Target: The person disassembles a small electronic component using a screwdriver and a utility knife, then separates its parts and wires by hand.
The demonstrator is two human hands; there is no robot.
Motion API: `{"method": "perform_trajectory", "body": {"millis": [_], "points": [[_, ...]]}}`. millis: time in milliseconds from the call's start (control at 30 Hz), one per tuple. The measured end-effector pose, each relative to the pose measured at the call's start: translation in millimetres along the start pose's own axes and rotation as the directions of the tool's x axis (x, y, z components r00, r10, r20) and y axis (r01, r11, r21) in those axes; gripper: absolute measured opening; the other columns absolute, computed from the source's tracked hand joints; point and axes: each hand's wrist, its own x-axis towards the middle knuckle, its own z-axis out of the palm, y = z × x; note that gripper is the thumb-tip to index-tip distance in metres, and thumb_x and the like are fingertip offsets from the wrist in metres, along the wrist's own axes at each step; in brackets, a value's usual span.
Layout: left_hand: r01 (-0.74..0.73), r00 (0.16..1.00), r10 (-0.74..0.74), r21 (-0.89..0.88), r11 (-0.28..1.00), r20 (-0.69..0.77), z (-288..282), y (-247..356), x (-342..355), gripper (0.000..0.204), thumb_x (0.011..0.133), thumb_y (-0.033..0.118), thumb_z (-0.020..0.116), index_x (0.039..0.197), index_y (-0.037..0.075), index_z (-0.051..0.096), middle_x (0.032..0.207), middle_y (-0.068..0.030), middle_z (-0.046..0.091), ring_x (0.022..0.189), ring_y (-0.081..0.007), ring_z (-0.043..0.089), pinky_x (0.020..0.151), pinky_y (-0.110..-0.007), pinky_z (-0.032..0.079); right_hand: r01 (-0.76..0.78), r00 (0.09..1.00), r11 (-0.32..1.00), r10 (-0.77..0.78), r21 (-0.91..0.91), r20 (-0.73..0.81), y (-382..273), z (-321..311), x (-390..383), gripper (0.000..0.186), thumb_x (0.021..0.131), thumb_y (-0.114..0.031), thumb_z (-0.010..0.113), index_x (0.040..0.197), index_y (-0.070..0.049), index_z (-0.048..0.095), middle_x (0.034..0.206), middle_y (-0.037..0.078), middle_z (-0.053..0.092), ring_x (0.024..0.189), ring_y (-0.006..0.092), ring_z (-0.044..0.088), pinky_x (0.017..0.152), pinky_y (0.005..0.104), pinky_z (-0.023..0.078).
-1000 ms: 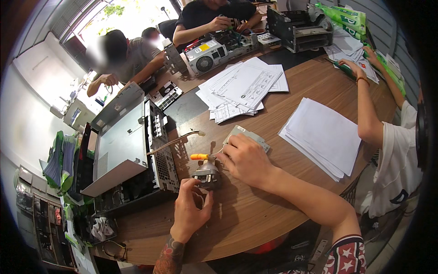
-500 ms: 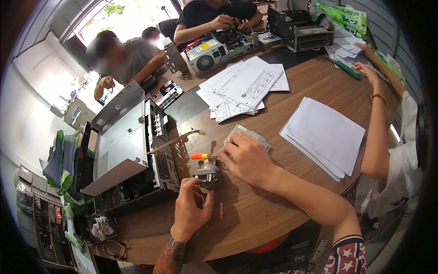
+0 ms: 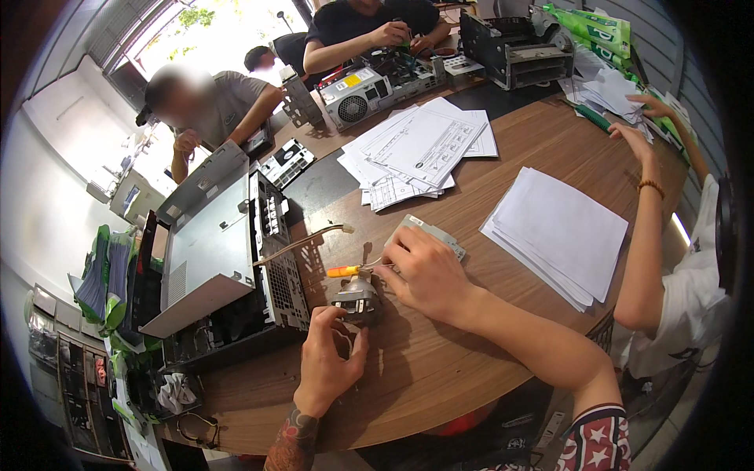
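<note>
On the wooden table, a small silvery metal part (image 3: 357, 302) with a dark near side stands in front of me. My left hand (image 3: 330, 357) is curled at its near left edge, fingertips gripping it. Above the part lies a small screwdriver with an orange-and-yellow handle (image 3: 342, 272) pointing left. My right hand (image 3: 428, 271) pinches at the screwdriver's thin metal end; the fingertips partly hide the grip. Behind that hand, a flat grey metal piece (image 3: 446, 239) rests on the table, partly covered by the knuckles.
An opened computer case (image 3: 212, 243) stands at left, its cable (image 3: 310, 235) reaching toward the part. Blank paper sheets (image 3: 558, 235) lie at right, printed sheets (image 3: 428, 145) farther back. Co-workers sit across and at right, near another opened computer (image 3: 369, 90) and a black metal frame (image 3: 518, 51).
The screwdriver handle has tilted very slightly; my hands stay almost in place. Across the table a co-worker's head has shifted, and the co-worker at right has moved their hands among the papers.
</note>
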Motion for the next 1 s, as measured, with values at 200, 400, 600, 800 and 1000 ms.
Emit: {"method": "perform_trajectory", "body": {"millis": [200,400,600,800,1000], "points": [[0.007,1.000,-0.007,0.006,1.000,0.000,0.3,1.2,-0.5,0.048,0.082,0.003,0.077,0.120,0.003,0.048,0.094,-0.0099,0.053,0.058,-0.0166,0.057,0.052,-0.031,0.047,0.013,0.998,1.000,-0.013,0.002,-0.059,2.2,-0.6,-1.0,0.019,0.087,-0.017,0.075,0.083,-0.002,0.064,0.088,0.011,0.059,0.086,0.0287,0.061,0.073,0.0404,0.051],[0.002,1.000,-0.002,0.005,1.000,0.001,-0.3,1.9,-0.3,0.049,0.082,0.003,0.077,0.120,0.003,0.048,0.093,-0.0099,0.053,0.058,-0.0168,0.056,0.052,-0.031,0.046,-0.007,0.997,1.000,0.006,0.019,0.077,1.7,0.0,-0.8,0.019,0.089,-0.020,0.070,0.090,-0.003,0.062,0.094,0.013,0.058,0.092,0.0307,0.060,0.079,0.0426,0.051],[0.016,1.000,-0.016,-0.009,1.000,-0.005,0.7,2.0,-0.9,0.049,0.081,0.002,0.077,0.121,0.003,0.048,0.094,-0.0101,0.053,0.058,-0.0172,0.057,0.053,-0.032,0.047,0.015,0.999,0.995,-0.011,0.102,-0.040,0.3,1.0,-1.5,0.020,0.089,-0.021,0.069,0.080,-0.003,0.065,0.085,0.012,0.059,0.089,0.0322,0.060,0.078,0.0426,0.051],[0.005,1.000,-0.005,-0.041,0.999,-0.015,0.7,2.5,0.1,0.048,0.081,0.001,0.077,0.120,0.003,0.049,0.096,-0.0106,0.053,0.063,-0.0180,0.058,0.056,-0.032,0.048,0.002,1.000,0.999,-0.003,0.041,0.020,3.3,5.0,-2.5,0.021,0.089,-0.021,0.069,0.080,-0.003,0.065,0.086,0.014,0.059,0.089,0.0321,0.060,0.077,0.0426,0.051],[0.039,0.999,-0.039,-0.028,0.999,0.007,0.8,-0.7,-3.2,0.047,0.080,-0.002,0.075,0.120,0.003,0.049,0.102,-0.0115,0.053,0.071,-0.0186,0.060,0.058,-0.031,0.049,0.035,0.999,0.999,-0.034,0.030,-0.027,4.4,5.6,-3.2,0.017,0.089,-0.018,0.070,0.089,-0.003,0.063,0.093,0.013,0.058,0.091,0.0314,0.062,0.078,0.0408,0.052]]}}
